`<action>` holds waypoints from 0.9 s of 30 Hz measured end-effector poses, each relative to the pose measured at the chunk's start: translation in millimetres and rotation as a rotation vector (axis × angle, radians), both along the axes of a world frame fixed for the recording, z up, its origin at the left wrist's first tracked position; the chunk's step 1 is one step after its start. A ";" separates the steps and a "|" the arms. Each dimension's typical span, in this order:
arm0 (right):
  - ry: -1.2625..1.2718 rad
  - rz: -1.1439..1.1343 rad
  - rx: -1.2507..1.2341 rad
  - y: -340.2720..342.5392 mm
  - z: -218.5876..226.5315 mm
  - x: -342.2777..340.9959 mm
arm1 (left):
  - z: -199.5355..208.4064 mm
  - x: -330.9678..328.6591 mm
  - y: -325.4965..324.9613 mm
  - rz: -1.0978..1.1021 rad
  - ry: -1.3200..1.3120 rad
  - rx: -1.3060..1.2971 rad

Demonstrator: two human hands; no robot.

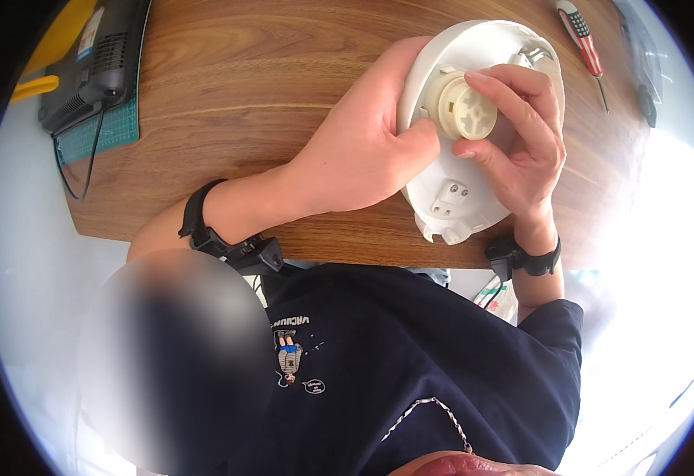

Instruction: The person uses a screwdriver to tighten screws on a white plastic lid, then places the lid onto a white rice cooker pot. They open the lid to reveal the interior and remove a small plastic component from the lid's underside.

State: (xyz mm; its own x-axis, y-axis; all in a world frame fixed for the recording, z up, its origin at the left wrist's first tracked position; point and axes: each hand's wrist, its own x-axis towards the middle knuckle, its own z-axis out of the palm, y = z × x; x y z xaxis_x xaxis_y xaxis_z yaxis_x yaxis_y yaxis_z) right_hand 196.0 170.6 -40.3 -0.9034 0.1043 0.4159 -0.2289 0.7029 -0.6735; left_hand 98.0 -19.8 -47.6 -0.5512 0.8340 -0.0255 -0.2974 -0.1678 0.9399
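A white oval plastic housing [486, 186], hollow side up, is tilted over the far right part of the table. My left hand [371, 139] is closed on its left rim, fingers beneath and thumb inside next to a round part. That cream-coloured round plastic piece [474, 115], a stepped cylinder with a recessed face, sits in the housing's hollow. With thumb and fingers curved around its right side, my right hand [533, 131] grips the piece. A small metal bracket [533, 55] shows at the housing's far end, partly behind my right fingers. A screw plate [450, 197] shows at its near end.
On the wooden table [228, 87], a screwdriver [581, 36] with a patterned handle lies at the far right. At the far left, a black vented device [105, 67] with a cable stands on a green cutting mat [117, 131]. Clear plastic packaging [640, 59] lies along the right edge.
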 end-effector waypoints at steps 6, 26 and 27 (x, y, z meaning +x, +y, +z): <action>-0.009 -0.023 0.006 -1.5 2.7 -0.7 | 0.9 -3.3 -2.6 -0.056 0.053 -0.021; 0.015 -0.068 -0.008 -4.4 1.9 0.2 | -2.8 -3.8 -3.3 -0.083 0.114 -0.044; 0.007 -0.076 -0.027 -6.0 2.5 -0.2 | -2.2 -3.9 -3.7 -0.081 0.115 -0.055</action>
